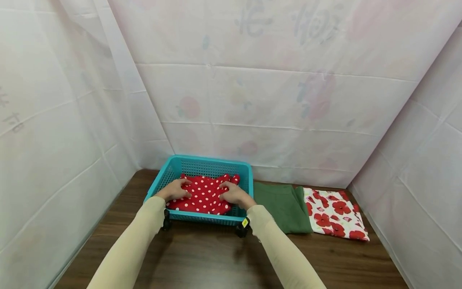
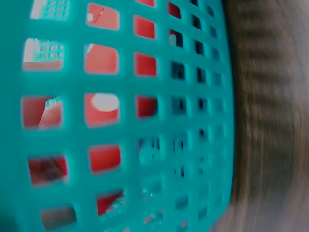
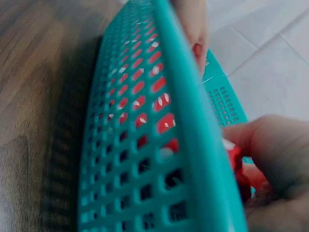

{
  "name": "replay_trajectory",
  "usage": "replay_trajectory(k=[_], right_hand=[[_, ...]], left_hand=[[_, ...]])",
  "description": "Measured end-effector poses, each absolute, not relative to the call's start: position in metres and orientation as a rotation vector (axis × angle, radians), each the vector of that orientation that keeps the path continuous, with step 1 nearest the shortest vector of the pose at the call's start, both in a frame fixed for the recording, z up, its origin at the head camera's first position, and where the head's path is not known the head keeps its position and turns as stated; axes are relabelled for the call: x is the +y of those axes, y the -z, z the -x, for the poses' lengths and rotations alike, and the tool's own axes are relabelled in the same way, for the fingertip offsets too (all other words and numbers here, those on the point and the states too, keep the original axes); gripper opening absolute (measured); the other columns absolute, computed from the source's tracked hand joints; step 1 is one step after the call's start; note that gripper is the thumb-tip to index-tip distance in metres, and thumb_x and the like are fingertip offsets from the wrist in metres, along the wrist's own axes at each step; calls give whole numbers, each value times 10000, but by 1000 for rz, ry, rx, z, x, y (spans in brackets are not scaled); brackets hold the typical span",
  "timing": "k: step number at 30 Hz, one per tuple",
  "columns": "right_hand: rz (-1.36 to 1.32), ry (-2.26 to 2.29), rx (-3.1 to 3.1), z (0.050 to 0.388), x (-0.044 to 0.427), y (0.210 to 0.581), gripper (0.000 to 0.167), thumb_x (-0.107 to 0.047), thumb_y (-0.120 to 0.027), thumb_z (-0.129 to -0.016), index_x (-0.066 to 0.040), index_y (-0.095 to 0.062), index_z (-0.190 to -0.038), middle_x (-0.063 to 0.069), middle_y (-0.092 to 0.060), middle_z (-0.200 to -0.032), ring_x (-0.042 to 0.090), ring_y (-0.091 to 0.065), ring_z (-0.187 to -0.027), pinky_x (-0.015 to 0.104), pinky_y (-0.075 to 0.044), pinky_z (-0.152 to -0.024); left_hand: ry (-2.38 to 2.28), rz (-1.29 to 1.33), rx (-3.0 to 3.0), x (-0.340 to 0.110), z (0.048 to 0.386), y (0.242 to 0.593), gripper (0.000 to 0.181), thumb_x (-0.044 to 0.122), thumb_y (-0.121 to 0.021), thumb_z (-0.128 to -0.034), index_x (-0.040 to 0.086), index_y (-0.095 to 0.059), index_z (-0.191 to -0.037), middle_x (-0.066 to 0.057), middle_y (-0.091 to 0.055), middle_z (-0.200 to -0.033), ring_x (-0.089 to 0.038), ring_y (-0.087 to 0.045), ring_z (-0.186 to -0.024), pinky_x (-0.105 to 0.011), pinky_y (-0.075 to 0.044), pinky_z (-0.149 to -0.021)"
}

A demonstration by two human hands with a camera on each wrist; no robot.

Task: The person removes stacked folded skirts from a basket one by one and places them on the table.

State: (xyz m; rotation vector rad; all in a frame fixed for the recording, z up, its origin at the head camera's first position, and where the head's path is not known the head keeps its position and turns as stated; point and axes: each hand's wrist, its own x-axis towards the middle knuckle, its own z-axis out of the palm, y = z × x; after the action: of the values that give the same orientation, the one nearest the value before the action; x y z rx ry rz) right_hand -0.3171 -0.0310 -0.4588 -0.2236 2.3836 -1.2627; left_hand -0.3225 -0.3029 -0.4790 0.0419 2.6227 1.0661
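A red garment with white polka dots (image 1: 203, 194) lies rumpled inside a turquoise plastic basket (image 1: 205, 218). From the left, my left hand (image 1: 175, 190) holds one side of it, fingers and thumb curved over the cloth. The right hand (image 1: 234, 195) grips the opposite side. Up close in the right wrist view, red cloth (image 3: 235, 162) bunches between the fingers and thumb of the right hand (image 3: 280, 159). In the left wrist view the perforated basket wall (image 2: 125, 130) hides most of the left hand, and the red fabric shows through its holes.
Right of the basket lies a folded green cloth (image 1: 279, 208). Beside it is a folded white cloth with red flowers (image 1: 333, 212). All stand on a dark wooden table (image 1: 202, 261). White printed sheets (image 1: 270, 100) hang behind and at both sides.
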Motion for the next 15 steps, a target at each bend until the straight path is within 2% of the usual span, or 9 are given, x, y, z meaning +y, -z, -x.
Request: replay_trajectory(k=[4,6,8,12,15], right_hand=[[231,1270,2380,317,-28,459,546,-110,-729,-909,-46,-560,-1425,156,-570,-1292,190,-577,-808,312,-578,-663],[244,1275,2411,317,-27,460,519,-138,-714,-942,-27,-567,-1427,154,-596,-1257,164,-572,-657,288,-562,-623],[264,1281,2449,317,-27,458,498,-164,-701,-968,-22,-575,-1429,165,-610,-1249,155,-574,-584,286,-565,-618],[335,1296,2499,317,-22,450,479,-169,-707,-976,-45,-588,-1424,187,-589,-1290,172,-648,-672,313,-604,-678],[407,1302,2514,315,-14,439,484,-163,-713,-972,-77,-585,-1431,180,-567,-1337,207,-674,-842,342,-623,-734]], left_hand=[[-1194,-92,2554,-300,323,478,742,118,-786,-831,60,-486,-1507,-299,-380,-1521,-439,-433,-1286,-481,-579,-911],[-1232,-106,2539,-298,323,475,710,109,-777,-840,61,-507,-1495,-291,-391,-1514,-417,-475,-1235,-435,-590,-865],[-1256,-121,2537,-297,322,471,680,106,-774,-848,62,-527,-1480,-283,-405,-1500,-378,-498,-1187,-389,-595,-817],[-1315,-171,2549,-296,319,460,667,96,-778,-849,85,-544,-1473,-264,-400,-1501,-337,-511,-1134,-336,-597,-751],[-1359,-215,2569,-298,316,452,697,117,-792,-843,133,-536,-1491,-246,-386,-1524,-315,-526,-1114,-329,-603,-747]])
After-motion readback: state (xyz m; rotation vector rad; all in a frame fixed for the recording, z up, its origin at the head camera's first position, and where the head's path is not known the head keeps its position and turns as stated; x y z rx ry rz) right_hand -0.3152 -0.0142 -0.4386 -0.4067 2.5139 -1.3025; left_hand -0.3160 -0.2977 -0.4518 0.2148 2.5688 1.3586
